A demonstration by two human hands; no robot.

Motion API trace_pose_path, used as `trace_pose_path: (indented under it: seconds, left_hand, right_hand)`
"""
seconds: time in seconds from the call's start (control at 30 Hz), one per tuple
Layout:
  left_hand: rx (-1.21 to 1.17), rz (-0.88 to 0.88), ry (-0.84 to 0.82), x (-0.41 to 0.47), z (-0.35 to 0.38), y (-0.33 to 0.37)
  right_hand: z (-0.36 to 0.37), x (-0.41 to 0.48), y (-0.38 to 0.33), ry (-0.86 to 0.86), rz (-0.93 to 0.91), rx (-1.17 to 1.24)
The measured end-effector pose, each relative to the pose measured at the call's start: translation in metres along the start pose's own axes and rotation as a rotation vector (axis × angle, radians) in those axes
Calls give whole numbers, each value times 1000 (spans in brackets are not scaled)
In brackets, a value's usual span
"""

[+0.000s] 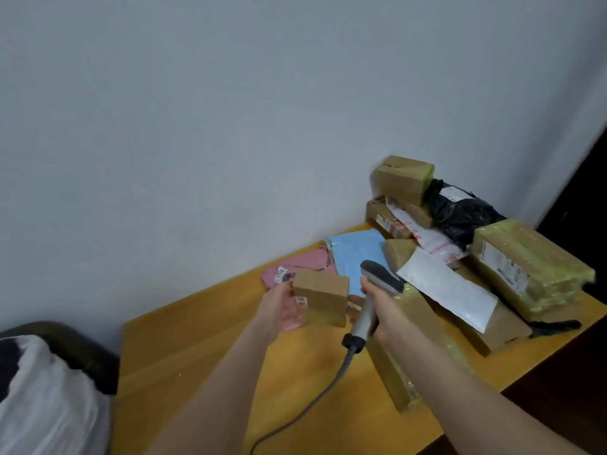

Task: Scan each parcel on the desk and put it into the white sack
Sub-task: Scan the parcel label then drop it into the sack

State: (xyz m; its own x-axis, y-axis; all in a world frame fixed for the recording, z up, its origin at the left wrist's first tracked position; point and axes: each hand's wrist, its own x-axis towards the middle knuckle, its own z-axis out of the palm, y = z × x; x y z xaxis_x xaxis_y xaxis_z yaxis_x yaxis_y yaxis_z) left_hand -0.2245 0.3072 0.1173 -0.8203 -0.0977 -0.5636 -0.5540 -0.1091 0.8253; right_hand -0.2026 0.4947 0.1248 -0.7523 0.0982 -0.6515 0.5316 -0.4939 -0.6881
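My left hand (pixel 279 310) holds a small brown cardboard box (pixel 323 298) up above the wooden desk (pixel 203 372), thumb on its left side and fingers beneath it. A small label shows on the box's lower left face. My right hand (pixel 382 311) grips the handle of a grey barcode scanner (pixel 374 297), whose dark head sits just right of the box. The scanner's cable (pixel 315 402) trails down toward the desk's front edge. The white sack (pixel 49 399) sits at the lower left, beside the desk.
Pink (pixel 295 267) and blue (pixel 354 254) mailers lie flat behind the box. At the right stands a pile: several brown boxes (pixel 404 178), a black bag (pixel 460 211), a white padded envelope (pixel 450 290) and a tape-wrapped box (pixel 528 264). A long taped box (pixel 400 366) lies under my right forearm.
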Motion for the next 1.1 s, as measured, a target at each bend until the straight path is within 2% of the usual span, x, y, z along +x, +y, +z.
trace_pose_path:
  seconds: [0.3, 0.53, 0.63, 0.77, 0.9, 1.0, 1.1]
  left_hand:
    - [-49, 142, -16, -22, -106, 22]
    - [6, 120, -102, -46, -170, 24]
    - [41, 116, -95, -48, -191, 20]
    - [-83, 116, -31, -48, -203, 12]
    - [-102, 122, -76, -49, -212, 2]
    - [-36, 88, -146, -50, -220, -4]
    - [-27, 142, -54, -48, -233, 0]
  right_hand:
    - [89, -38, 46, -43, -70, -92]
    - [137, -61, 74, -78, -124, -134]
    - [148, -59, 85, -117, -127, -142]
    - [156, -56, 95, -100, -167, -149]
    - [163, -59, 102, -108, -175, -121]
    - [165, -58, 103, -98, -181, -185]
    - [162, -60, 101, -118, -213, -320]
